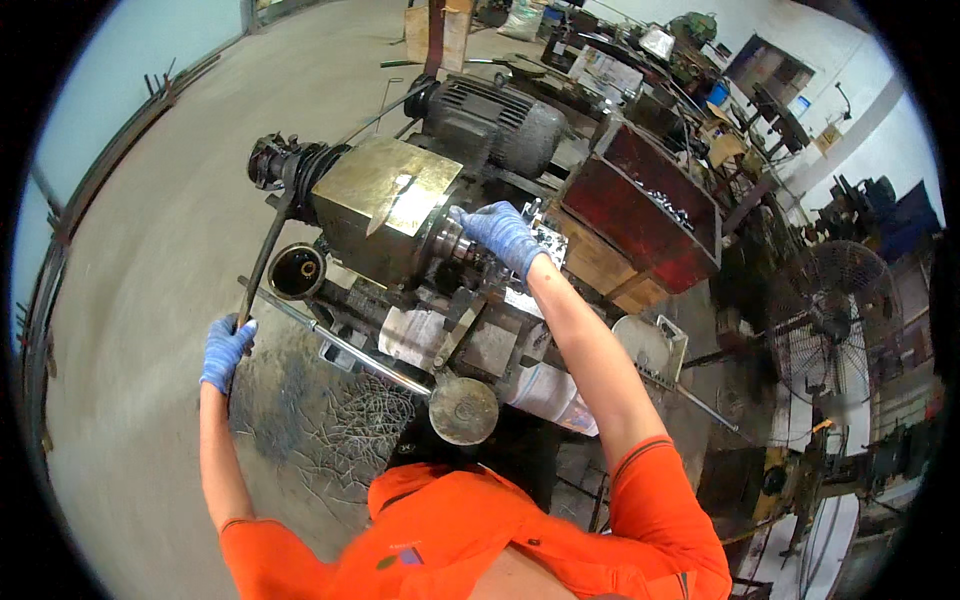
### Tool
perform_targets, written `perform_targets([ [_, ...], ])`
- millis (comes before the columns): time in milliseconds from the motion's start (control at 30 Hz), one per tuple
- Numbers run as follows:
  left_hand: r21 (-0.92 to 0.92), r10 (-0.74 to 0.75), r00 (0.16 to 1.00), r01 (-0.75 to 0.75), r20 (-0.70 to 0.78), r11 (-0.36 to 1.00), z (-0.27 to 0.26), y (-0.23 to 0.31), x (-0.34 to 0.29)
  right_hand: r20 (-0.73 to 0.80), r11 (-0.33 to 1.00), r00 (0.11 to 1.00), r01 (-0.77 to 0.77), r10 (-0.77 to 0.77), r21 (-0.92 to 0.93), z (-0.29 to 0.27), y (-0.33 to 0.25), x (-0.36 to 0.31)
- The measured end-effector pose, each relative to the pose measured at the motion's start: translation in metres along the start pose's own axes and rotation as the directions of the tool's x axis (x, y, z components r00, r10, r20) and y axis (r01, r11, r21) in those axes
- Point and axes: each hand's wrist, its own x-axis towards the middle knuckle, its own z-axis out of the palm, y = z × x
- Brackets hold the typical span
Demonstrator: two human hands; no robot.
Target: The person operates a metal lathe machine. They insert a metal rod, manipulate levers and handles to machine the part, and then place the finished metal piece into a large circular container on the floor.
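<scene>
My left hand (228, 352), in a blue striped glove, is closed around the lower end of a long dark lever (264, 262) that runs down from the left end of a lathe. My right hand (500, 235), gloved the same way, reaches over the lathe's spindle (453, 242). Its fingers are curled in beside the shiny metal there; what they hold, if anything, is hidden. Between the hands stands the brass-coloured headstock (375, 195). A dark round cup (298, 271) sits at its near left corner. Nearest my body are a round metal disc (464, 410) and a silver bar (370, 358).
An electric motor (500, 120) is mounted behind the headstock. To the right, a red metal bin (650, 200) holds small shiny parts. Curled metal shavings (365, 420) cover the floor at front left. A caged fan (830, 320) stands at far right.
</scene>
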Motion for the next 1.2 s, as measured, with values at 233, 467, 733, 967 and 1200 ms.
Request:
perform_targets([
  [233, 0.673, -0.111, 0.982, 0.186, -0.153, 0.716, -0.028, -0.010, -0.096, -0.048, 0.997, 0.998, 0.044, -0.041, 0.058, 0.015, 0.015, 0.000],
  [467, 0.848, 0.131, 0.961, 0.144, -0.242, 0.511, -0.036, -0.042, -0.083, -0.126, 0.984, 0.991, 0.054, -0.033, 0.168, 0.021, 0.016, -0.009],
  [733, 0.983, 0.392, 0.911, 0.063, -0.127, 0.172, -0.133, -0.091, 0.019, -0.154, 0.943, 0.985, -0.019, 0.074, 0.332, 0.027, 0.016, -0.006],
  [967, 0.842, 0.101, 0.959, 0.179, -0.265, 0.508, -0.117, -0.050, 0.026, -0.232, 0.970, 0.949, 0.235, -0.215, 0.061, 0.015, 0.030, -0.023],
  [1200, 0.355, 0.624, 0.727, -0.525, -0.285, 0.774, 0.019, 0.145, 0.000, -0.515, 0.921, 0.800, 0.387, -0.307, 0.052, -0.020, 0.038, -0.141],
])
